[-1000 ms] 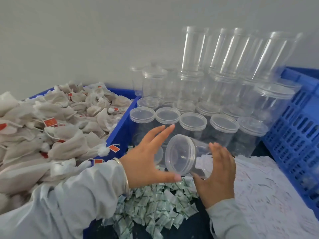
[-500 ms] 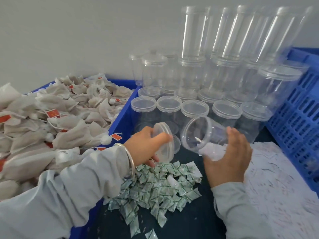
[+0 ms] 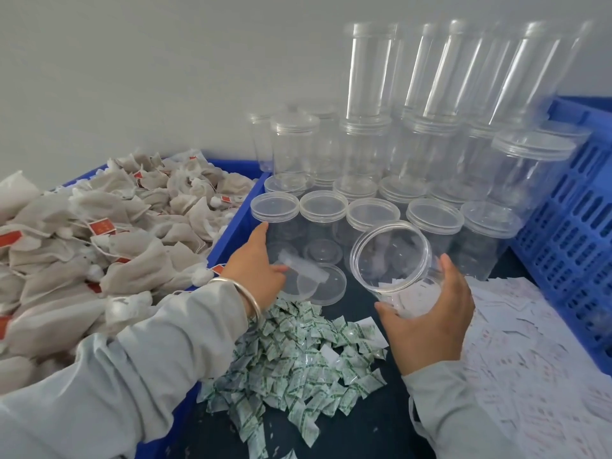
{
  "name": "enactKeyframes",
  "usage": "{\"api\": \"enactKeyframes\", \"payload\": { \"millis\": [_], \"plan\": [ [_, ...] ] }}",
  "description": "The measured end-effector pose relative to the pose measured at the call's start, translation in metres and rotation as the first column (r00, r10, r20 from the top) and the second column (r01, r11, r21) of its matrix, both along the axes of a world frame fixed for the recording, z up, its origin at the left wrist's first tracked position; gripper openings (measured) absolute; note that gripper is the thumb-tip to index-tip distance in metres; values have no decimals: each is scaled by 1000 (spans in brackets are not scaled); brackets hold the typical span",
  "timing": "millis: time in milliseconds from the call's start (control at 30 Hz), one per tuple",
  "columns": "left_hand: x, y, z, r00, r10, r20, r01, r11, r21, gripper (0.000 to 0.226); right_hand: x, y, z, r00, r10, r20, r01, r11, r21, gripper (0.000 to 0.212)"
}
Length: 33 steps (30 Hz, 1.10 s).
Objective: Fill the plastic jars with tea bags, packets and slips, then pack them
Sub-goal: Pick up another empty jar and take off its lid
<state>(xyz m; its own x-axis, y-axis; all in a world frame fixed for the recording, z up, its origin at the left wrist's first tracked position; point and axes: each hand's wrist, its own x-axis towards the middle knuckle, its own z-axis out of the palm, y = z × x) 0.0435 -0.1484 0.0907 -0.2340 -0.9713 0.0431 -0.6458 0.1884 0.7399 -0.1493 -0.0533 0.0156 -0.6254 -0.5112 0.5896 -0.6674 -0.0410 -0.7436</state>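
Observation:
My right hand grips an open clear plastic jar from below, tilted with its mouth toward me; a few white slips show through its base. My left hand is spread, fingers straight, beside the lidded jars. A blurred clear lid hangs just off its thumb, over loose lids lying on the dark table. The tea bags with red tags fill the blue crate on the left. Green-printed packets lie heaped between my arms. White slips cover the table on the right.
Several lidded empty jars stand in rows behind my hands, with taller stacks against the grey wall. A blue slotted crate borders the right side. The tea bag crate's blue wall runs beside my left wrist.
My left hand took the lid off the jar, carried it left and down toward the loose lids, and opened. My right hand tipped the jar's mouth up and toward me.

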Motion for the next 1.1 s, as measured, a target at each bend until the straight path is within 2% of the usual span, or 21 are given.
{"api": "enactKeyframes", "payload": {
  "millis": [133,233,300,400,467,500,533,600,667,733,833,933,1033,1100],
  "plan": [
    [-1,3,0,999,-40,-34,40,999,-5,78,9,5,6,992,41,121,-39,999,-17,109],
    [-4,10,6,984,-91,-156,85,995,-44,73,22,10,7,965,133,226,-132,991,-19,115],
    [-4,15,14,984,-93,-154,61,978,-199,65,34,14,6,931,224,289,-229,973,-18,116],
    [8,13,37,991,-13,-134,-51,884,-465,57,50,18,3,905,322,278,-332,943,-13,116],
    [25,5,52,993,80,-87,-114,833,-541,58,55,17,0,896,361,258,-373,928,0,115],
    [36,-1,58,989,148,-5,-127,826,-549,59,56,17,-2,890,375,261,-390,921,4,114],
    [48,-9,62,968,222,119,-128,840,-527,58,57,17,-3,883,386,267,-403,915,9,114],
    [72,-24,62,867,314,387,-155,908,-389,51,57,17,-6,869,407,282,-427,904,12,114],
    [89,-36,58,725,305,617,-206,952,-229,37,58,17,-7,858,425,287,-448,894,15,114],
    [95,-42,55,606,268,749,-229,960,-158,35,58,17,-8,854,435,285,-460,888,21,113],
    [95,-46,50,570,272,776,-223,960,-172,43,58,17,-9,847,444,293,-475,879,37,114],
    [94,-51,47,575,272,771,-210,961,-182,42,59,17,-9,849,438,295,-474,879,59,115],
    [96,-50,52,607,285,742,-224,957,-185,39,61,18,-9,843,439,310,-478,876,60,115],
    [98,-49,52,657,331,677,-235,943,-234,28,63,18,-10,828,458,324,-500,864,55,114]
  ]
}}
